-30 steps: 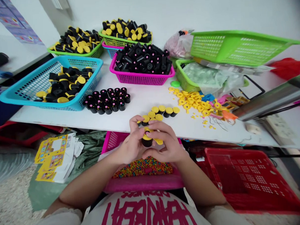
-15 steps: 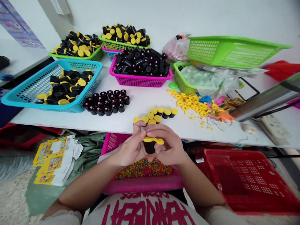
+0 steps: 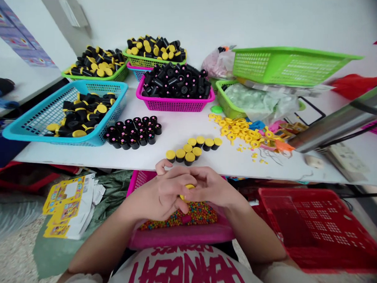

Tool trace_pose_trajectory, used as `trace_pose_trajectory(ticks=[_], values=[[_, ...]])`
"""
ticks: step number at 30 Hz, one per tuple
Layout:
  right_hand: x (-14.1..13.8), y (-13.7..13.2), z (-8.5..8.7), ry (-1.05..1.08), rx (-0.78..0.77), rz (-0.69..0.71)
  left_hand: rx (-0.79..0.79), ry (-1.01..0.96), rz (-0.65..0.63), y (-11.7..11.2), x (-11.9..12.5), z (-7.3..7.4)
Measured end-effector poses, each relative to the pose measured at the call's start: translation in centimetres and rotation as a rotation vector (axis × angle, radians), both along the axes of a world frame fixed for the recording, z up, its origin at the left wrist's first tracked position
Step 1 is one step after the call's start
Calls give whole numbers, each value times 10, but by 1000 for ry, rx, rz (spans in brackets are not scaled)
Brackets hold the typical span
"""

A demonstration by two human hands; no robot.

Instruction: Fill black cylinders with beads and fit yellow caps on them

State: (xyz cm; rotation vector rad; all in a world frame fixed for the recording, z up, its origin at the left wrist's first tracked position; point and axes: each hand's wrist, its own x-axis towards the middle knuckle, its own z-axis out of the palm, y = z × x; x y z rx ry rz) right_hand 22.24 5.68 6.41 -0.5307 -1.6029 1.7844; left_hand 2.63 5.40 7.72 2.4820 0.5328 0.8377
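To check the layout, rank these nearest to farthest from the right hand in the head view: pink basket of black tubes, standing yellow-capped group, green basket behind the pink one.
1. Yellow-capped group, just ahead and left of the right hand.
2. Pink basket, farther back on the table.
3. Green basket, behind the pink basket, farther left.

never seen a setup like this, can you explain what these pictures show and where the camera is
There's no machine: these are a person's own left hand and right hand, and every picture comes from one camera on their head, looking forward and down. Between them the hands hold a small yellow piece, mostly hidden by fingers. Below is a pink tub of tiny coloured balls. On the white table stand yellow-topped black pots, black pots with pink dots, loose yellow parts and several baskets, including a blue basket.
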Motion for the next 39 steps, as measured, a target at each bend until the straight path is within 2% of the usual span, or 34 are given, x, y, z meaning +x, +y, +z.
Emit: trace_pose_trajectory(ticks=[2,4,7,9,12,14,15,17,20,24,28,30,35,37,39], values=[[-2,-2,-1,0,1,-23,-53,6,-21,-2,-1,3],[-3,-2,-1,-13,72,-56,-116,-13,17,-4,-2,6],[6,6,2,-83,300,-211,-121,-37,244,-2,-7,2],[25,22,5,-176,490,-442,-64,-81,402,2,-13,-7],[71,61,2,-435,709,-948,-50,-174,574,11,-24,-28],[102,90,-8,-752,730,-1221,-153,-155,688,18,-29,-42],[114,102,-15,-935,665,-1260,-222,-120,738,21,-29,-48],[129,120,-28,-1215,544,-1206,-324,-69,793,27,-27,-56],[129,131,-39,-1378,493,-1104,-361,-58,814,37,-19,-59],[124,130,-36,-1326,479,-1108,-368,-46,755,52,-10,-59],[138,128,-25,-1210,322,-1187,-303,-18,703,63,-16,-51],[151,125,-21,-1195,250,-1260,-242,15,771,68,-21,-39],[176,112,-16,-1129,83,-1389,-16,306,1194,81,-22,-4],[176,105,-15,-1044,59,-1388,33,420,1254,88,-18,1],[170,100,-13,-950,88,-1363,60,493,1243,98,-13,1]])
